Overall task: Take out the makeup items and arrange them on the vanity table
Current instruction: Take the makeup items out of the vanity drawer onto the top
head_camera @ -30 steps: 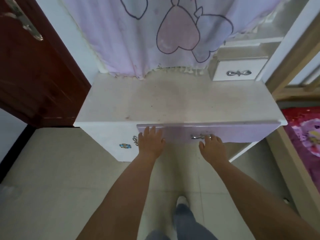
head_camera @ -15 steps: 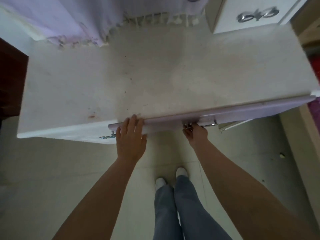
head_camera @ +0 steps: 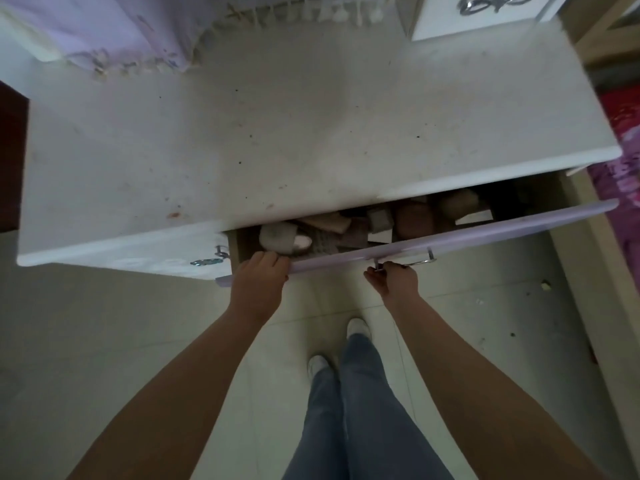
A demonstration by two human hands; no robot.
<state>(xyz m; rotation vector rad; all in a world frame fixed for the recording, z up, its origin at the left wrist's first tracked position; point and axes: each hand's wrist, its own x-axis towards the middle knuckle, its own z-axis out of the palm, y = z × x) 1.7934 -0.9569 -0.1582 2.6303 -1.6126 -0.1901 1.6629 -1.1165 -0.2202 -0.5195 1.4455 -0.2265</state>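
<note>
Drawer (head_camera: 450, 237) standing partly out below front edge of vanity table (head_camera: 277, 133), toward its right end. Makeup items (head_camera: 346, 226) lying jumbled inside drawer, in row from left end to right. Left hand (head_camera: 258, 282) gripping drawer's front rim near left end; right hand (head_camera: 394, 280) holding handle (head_camera: 405, 261) on drawer front, further right. Small drawer unit (head_camera: 485, 15) sitting on back right corner of tabletop. Cloth (head_camera: 156, 32) hanging over back edge, left and centre.

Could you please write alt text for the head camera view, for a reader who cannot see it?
A person's left hand grips the top edge of a partly open lilac vanity drawer while the right hand holds its silver metal handle. Jumbled small makeup items lie inside, below a bare, speckled white tabletop.
</note>
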